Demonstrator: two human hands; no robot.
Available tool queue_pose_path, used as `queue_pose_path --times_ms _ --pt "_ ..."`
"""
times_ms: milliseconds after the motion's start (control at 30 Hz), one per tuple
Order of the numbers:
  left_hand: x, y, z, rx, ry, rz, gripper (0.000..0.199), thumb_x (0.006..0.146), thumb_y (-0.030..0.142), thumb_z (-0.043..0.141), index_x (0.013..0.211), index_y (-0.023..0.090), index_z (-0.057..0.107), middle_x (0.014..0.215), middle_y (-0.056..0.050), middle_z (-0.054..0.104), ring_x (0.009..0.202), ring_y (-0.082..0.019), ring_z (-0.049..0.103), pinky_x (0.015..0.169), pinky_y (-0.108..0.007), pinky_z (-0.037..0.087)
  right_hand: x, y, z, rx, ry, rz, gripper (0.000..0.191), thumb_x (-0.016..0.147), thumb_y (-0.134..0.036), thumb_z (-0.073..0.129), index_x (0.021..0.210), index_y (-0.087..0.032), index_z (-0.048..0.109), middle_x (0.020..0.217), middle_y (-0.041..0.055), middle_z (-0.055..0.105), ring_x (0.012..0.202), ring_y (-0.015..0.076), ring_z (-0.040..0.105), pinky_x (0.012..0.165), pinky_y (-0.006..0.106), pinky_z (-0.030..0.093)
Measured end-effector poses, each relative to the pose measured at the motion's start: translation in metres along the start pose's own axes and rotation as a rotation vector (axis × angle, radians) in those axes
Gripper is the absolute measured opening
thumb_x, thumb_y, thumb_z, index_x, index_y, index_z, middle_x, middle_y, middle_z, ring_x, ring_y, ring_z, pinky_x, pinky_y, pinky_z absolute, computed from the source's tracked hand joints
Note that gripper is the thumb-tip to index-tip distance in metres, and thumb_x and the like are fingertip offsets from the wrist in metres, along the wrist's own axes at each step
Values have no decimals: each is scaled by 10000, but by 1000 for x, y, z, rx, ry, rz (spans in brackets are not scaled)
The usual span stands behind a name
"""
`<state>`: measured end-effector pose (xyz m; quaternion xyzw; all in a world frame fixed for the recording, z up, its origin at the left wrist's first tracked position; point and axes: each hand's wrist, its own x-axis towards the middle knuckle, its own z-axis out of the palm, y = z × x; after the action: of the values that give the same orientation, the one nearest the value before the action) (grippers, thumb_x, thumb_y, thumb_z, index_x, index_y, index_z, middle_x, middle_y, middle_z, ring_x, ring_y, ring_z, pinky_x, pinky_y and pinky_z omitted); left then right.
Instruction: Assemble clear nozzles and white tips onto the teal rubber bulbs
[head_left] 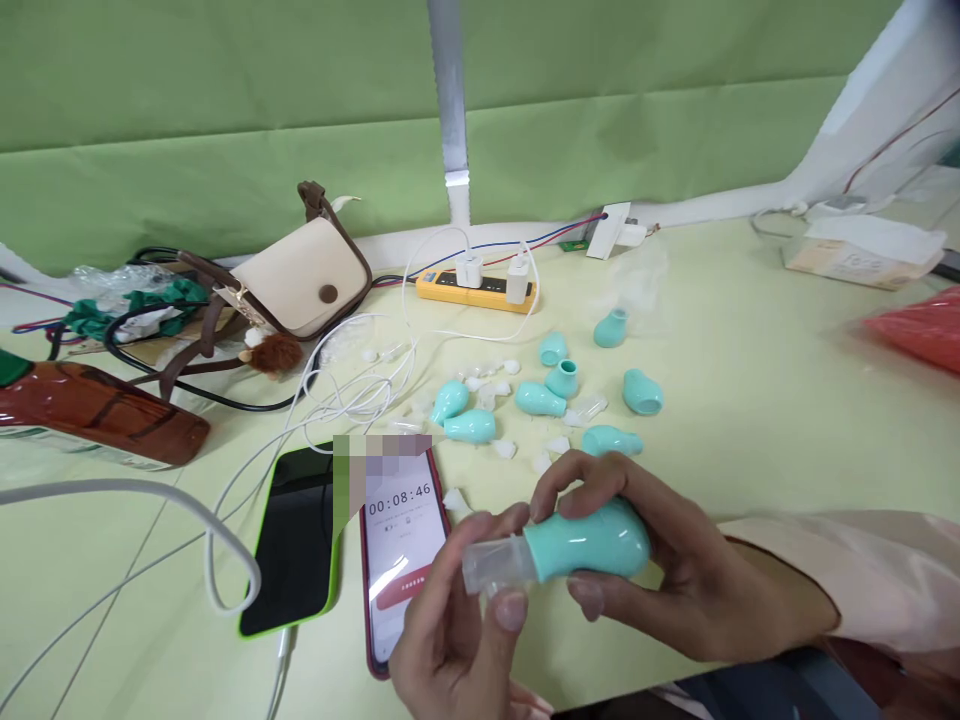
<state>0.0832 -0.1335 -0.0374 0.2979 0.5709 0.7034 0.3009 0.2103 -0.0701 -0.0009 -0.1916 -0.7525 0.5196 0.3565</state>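
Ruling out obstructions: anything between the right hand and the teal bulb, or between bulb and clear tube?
Nothing visible. The right hand grips the teal bulb directly; the clear tube, in the left hand, meets it unobstructed. The loose bulbs lie beyond the hands.

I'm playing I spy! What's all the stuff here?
Bulbs: nine, teal, eight on the table, one held
Tube: one, clear, at the held bulb's mouth
Small pieces: several, whitish, among bulbs
Phones: two, green-edged and red-edged, centre left
Power strip: one, yellow, back middle
Chargers: two, white, on the strip
Cables: several, mostly white, left and middle
Handbag: one, cream and brown, back left
Charm: one, brown, by the handbag
Bottle: one, reddish brown, left edge
Crumpled cloth: one, dark green, far left
Wired box: one, white, right of the strip
Carton: one, pale, far right
Bundle: one, red, right edge
Backdrop: one, green, behind
Left hand: one, on the tube
Right hand: one, on the bulb
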Motion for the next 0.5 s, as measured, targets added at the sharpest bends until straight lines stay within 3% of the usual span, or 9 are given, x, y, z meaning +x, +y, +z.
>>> queue_pose_path --times_ms 133,233,300,367,500 --pt "10 -7 -3 47 -167 388 350 729 484 586 541 193 531 505 -6 488 461 -150 467 416 -275 328 -2 -3 2 434 -64 344 161 872 -253 504 918 -204 358 938 34 451 504 7 469 445 157 452" --pt "12 -11 -6 100 -226 444 461 771 447 539 444 181 353 450 37 286 423 -98 293 432 -262 160 -5 -2 3 425 -74 442 170 877 -314 487 887 -185 377 886 32 457 436 -2 433 373 138 381" --pt "9 -11 -6 121 -237 406 476 815 392 493 442 174 294 460 46 225 420 -88 239 447 -277 116 -7 2 4 316 -52 319 135 865 -244 504 908 -197 385 875 25 465 472 17 439 408 157 396" --pt "7 -10 -4 141 -242 351 489 854 368 437 444 170 259 475 48 195 420 -86 210 449 -287 104 -8 6 6 167 -8 91 211 822 -147 535 948 -217 380 866 19 474 604 69 489 514 202 445" --pt "3 -7 -2 169 -213 232 543 838 473 431 408 183 271 465 48 185 414 -91 204 415 -272 138 -6 12 9 -49 35 -218 398 752 -64 566 1064 -207 365 857 32 471 827 136 516 628 226 473"
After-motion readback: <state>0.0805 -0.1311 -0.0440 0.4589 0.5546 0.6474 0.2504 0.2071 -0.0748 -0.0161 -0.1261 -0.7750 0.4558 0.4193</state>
